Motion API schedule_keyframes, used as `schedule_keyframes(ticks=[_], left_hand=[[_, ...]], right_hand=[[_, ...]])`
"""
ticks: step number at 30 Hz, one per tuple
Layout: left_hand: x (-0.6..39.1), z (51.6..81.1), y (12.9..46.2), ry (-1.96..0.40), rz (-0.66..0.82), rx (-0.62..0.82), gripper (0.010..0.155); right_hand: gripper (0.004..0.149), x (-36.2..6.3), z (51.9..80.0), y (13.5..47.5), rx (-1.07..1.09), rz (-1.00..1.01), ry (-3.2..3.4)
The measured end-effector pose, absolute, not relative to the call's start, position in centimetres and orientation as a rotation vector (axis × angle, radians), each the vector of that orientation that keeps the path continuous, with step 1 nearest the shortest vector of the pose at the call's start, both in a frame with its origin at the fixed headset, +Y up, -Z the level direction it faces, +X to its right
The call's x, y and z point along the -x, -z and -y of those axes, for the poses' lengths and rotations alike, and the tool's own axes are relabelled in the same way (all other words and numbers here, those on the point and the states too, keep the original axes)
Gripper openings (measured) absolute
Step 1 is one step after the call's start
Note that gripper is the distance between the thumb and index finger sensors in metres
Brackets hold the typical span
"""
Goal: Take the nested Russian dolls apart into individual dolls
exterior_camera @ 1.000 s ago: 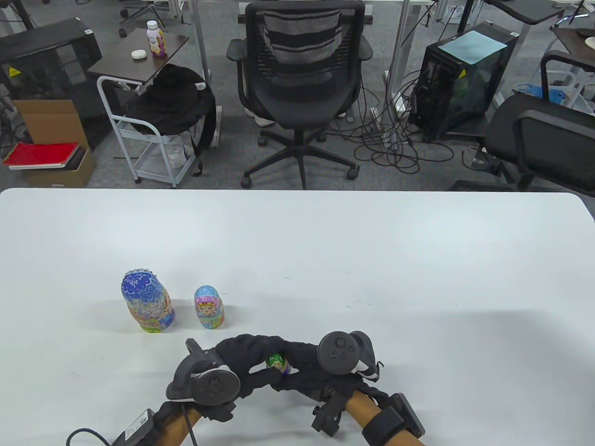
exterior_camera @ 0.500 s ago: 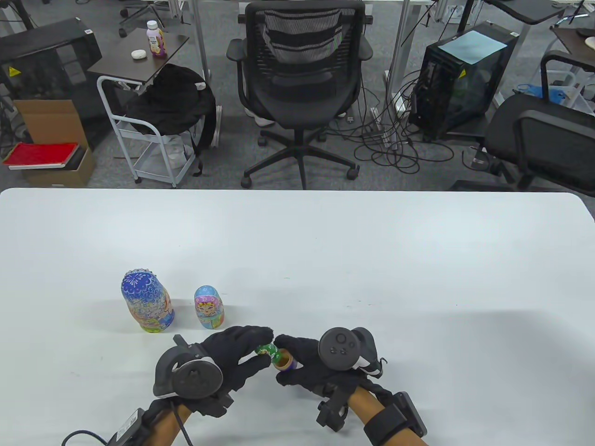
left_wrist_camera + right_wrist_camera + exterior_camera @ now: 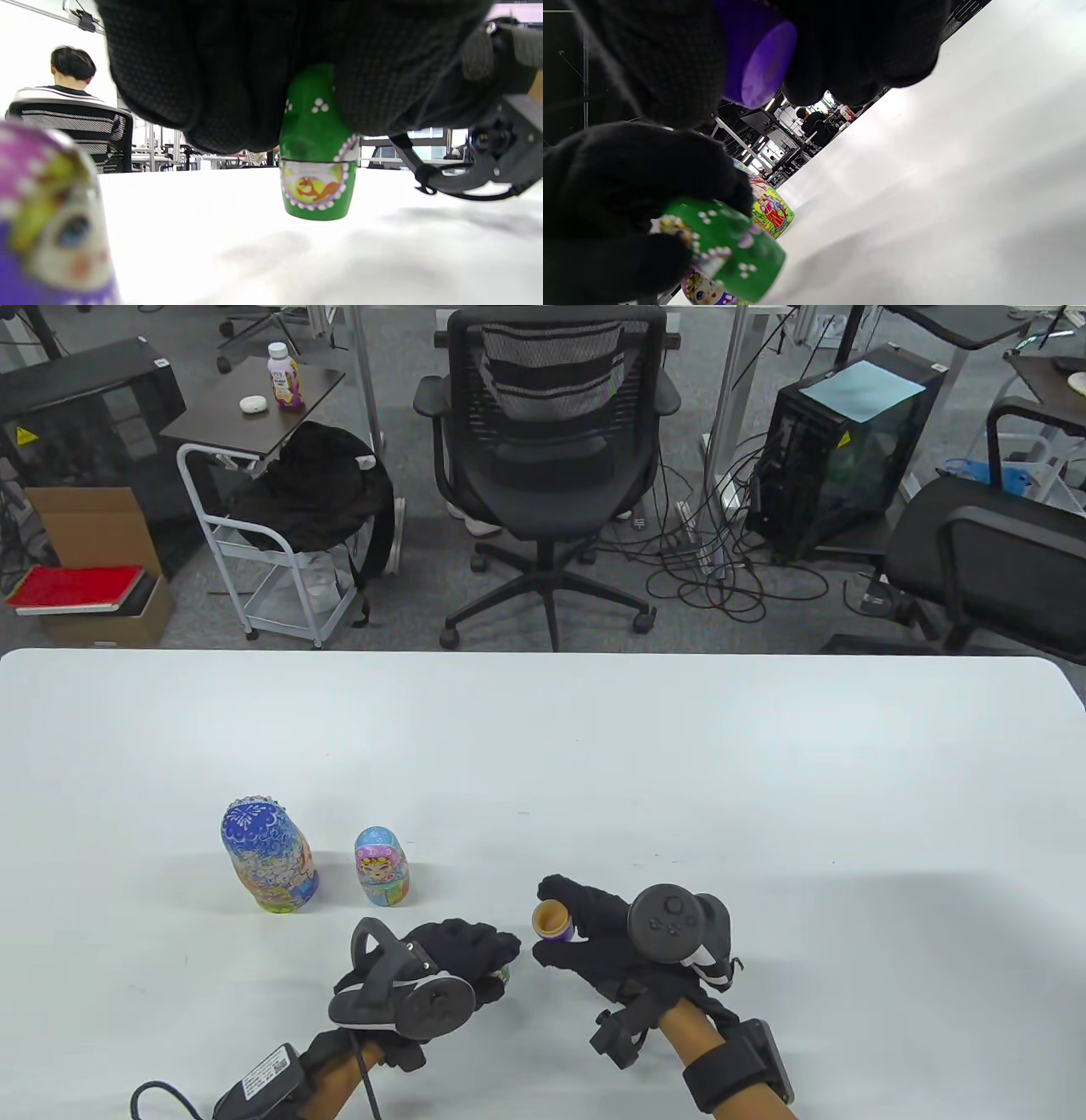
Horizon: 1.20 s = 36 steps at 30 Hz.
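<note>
My left hand (image 3: 496,960) grips a small green doll (image 3: 506,974) from above, low over the white table (image 3: 764,780). In the left wrist view the doll (image 3: 316,186) hangs upright under my fingers, and I cannot tell whether it touches the table. My right hand (image 3: 553,923) holds an empty purple bottom half (image 3: 550,913) with its wooden opening facing up. The right wrist view shows its purple base (image 3: 759,63) and the green doll (image 3: 734,254). A big blue-headed doll (image 3: 270,857) and a medium doll (image 3: 382,867) stand closed at the left.
A blurred pink and purple doll piece with a face (image 3: 51,220) stands close to my left hand; I cannot tell which doll it is. An office chair (image 3: 551,432) stands behind the table's far edge.
The green doll has come out of the purple bottom half. My left hand has carried it down and to the left. My right hand has moved right and further away with the empty half.
</note>
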<state>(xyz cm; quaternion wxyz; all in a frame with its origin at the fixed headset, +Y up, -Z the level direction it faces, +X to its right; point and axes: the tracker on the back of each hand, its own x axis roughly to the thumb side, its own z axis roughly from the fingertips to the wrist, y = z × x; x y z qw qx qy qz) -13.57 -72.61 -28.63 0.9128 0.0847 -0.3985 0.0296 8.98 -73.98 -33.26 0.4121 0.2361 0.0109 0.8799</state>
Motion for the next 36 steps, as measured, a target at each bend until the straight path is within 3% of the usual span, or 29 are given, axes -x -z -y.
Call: schedule_keyframes(ticks=[10,15,21,28,33,36], left_hand=[[13.4,73.8,28.8,-0.014,0.832,-0.137,0.061],[14.7,71.5,28.3,0.002,0.753,-0.209,0.072],[18.1,71.5,28.6,0.187,0.518,0.017,0.085],[19.7,73.5,30.1,0.138,0.478,0.153,0.078],[19.2,73.9,30.4,0.082,0.491,0.122,0.068],[19.0,72.6,30.2,0.044,0.503,0.005,0.067]], right_hand=[[0.077,-8.0,74.1,32.9,-0.648,-0.048,-2.203],[0.078,-8.1,74.2,32.9,-0.648,-0.039,-2.2],[0.078,-8.1,74.3,33.0,-0.626,-0.048,-2.176],[0.078,-7.6,74.6,32.8,-0.641,-0.072,-2.179],[0.078,-7.6,74.8,32.8,-0.638,-0.077,-2.177],[0.078,-7.5,74.9,32.8,-0.644,-0.079,-2.195]])
